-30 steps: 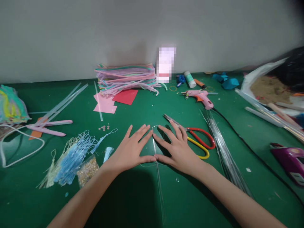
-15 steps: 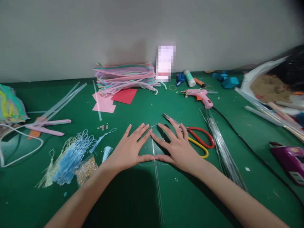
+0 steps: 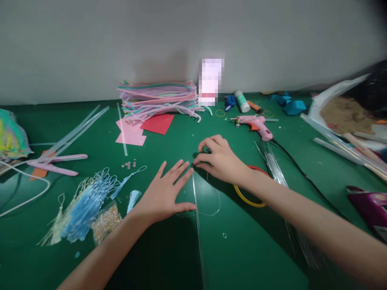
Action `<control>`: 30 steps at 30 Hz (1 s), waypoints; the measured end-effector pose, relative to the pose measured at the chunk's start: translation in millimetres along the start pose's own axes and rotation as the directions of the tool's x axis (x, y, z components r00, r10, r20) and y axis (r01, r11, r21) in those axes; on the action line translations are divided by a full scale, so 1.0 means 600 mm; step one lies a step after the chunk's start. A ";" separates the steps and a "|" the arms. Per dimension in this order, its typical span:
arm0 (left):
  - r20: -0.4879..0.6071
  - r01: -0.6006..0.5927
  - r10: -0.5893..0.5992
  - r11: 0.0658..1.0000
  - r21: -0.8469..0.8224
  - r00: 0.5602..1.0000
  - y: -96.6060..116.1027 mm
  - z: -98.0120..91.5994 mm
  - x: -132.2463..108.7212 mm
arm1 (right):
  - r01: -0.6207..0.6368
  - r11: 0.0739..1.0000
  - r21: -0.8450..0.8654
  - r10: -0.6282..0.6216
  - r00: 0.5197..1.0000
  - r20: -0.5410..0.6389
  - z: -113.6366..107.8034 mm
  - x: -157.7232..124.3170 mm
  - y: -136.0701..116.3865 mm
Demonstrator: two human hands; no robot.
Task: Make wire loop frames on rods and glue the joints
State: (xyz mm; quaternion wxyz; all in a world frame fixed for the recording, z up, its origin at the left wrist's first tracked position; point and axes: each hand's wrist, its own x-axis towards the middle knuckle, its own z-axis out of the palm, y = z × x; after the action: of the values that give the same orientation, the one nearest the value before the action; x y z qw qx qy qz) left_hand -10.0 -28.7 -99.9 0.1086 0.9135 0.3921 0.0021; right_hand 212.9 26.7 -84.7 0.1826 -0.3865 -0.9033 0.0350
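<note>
My left hand lies flat and open on the green table, fingers spread, pressing down a thin wire loop with a straight stem running toward me. My right hand is curled just beyond the left fingertips, its thumb and fingers pinched at the top of the wire loop. The red and yellow scissors lie partly hidden under my right wrist.
A stack of pastel pipe cleaners and pink and red paper sit at the back. A pink glue gun with its black cord, a bundle of silver wires, blue tassels and a purple device surround my hands.
My right hand lifted off the table, moved forward and curled into a pinch at the top of the wire loop. My left hand stayed flat in place.
</note>
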 end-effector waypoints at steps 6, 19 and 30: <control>0.001 0.002 -0.002 1.000 -0.005 1.000 -0.003 0.004 0.000 | 0.567 0.813 -0.137 -0.536 0.819 0.207 -0.024 0.076 0.021; -0.035 -0.015 0.013 0.998 -0.065 0.999 -0.006 0.007 -0.003 | 0.815 0.573 -0.093 -0.718 0.553 0.422 -0.043 0.114 0.009; -0.020 0.005 -0.006 0.996 -0.090 1.000 -0.004 0.002 -0.002 | 0.882 0.471 0.019 -0.741 0.384 0.551 -0.042 0.138 -0.016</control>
State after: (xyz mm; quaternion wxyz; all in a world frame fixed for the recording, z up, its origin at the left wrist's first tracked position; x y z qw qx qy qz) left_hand -12.2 -28.1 -101.6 0.1458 0.9065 0.3952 0.0287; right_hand 162.8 76.9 -34.4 -0.1143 0.1132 -0.9828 -0.0911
